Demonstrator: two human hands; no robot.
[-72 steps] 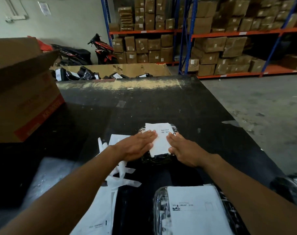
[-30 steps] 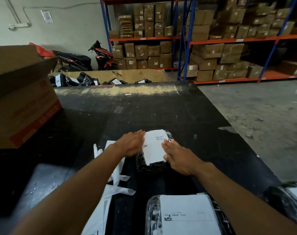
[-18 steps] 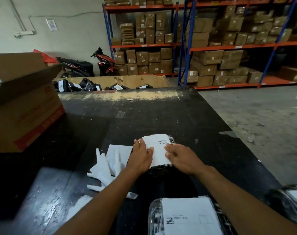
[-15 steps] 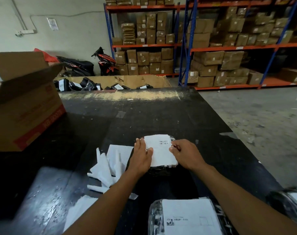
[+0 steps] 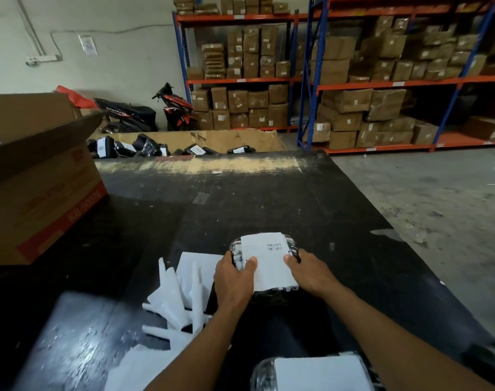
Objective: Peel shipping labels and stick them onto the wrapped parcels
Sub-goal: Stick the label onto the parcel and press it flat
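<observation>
Just below frame center, both hands are gripping the black wrapped parcel [image 5: 264, 266]: left hand [image 5: 232, 280] clasping its left edge, right hand [image 5: 311, 273] its right, thumbs pressing the white shipping label [image 5: 266, 261], whose long axis is running away from the person.

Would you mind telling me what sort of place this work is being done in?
Most likely a warehouse packing area. Blue and orange racking holds stacked cardboard boxes, a large cardboard bin beyond the black table holds labelled black parcels, and the floor is bare concrete.
</observation>
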